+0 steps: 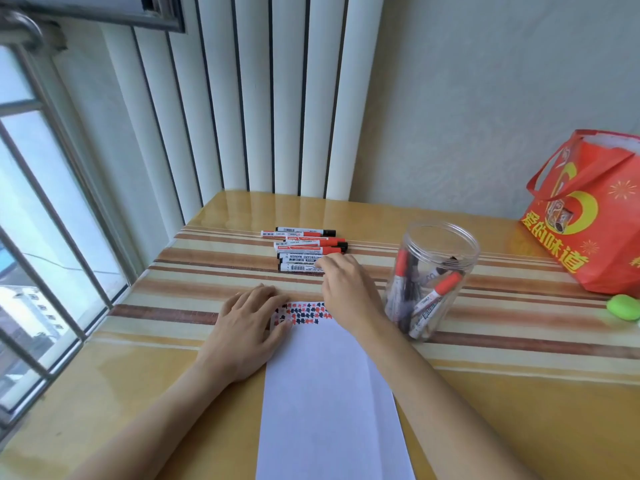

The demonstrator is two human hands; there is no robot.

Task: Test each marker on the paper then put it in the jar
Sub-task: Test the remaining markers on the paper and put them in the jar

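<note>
Markers (304,249) lie in a row on my glossy striped table (485,393); my right hand (346,289) reaches the nearest, grip hidden. Left hand (246,327) presses the paper (325,393) flat. Jar (429,278) stands right; window (41,202) left.

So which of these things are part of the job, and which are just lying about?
Part of the job: markers, paper, jar, left hand, right hand.
Lying about: red bag, green thing.
</note>
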